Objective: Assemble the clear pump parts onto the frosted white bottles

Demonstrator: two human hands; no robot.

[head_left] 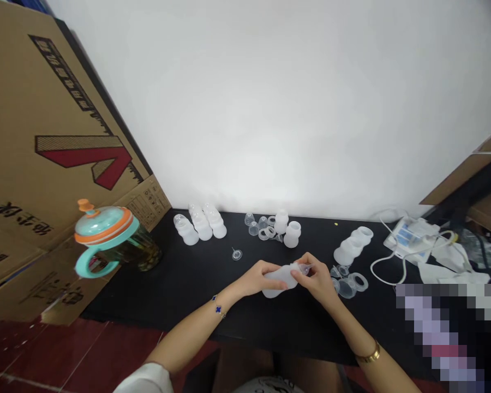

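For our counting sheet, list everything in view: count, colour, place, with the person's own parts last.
Held bottle: one, white, between the hands
Capped bottles: three, white, back left
Uncapped bottles: two, white, back middle
Overlapping bottles: count unclear, white, right
Caps and rings: several, clear, back middle
Loose parts: several, clear, beside right hand
Disc: one, clear, left of centre
Jug: one, teal and orange, left
Carton: one, brown, far left
Cable: count unclear, white, right
Papers: count unclear, white, right
Table: one, black, beneath
Wall: one, white, behind
Floor: red tiles, lower left
Bracelets: two, gold-toned, one per wrist
Sleeve: one, white, lower left
Left hand: one, bare, on bottle's body
Right hand: one, bare, at bottle's top
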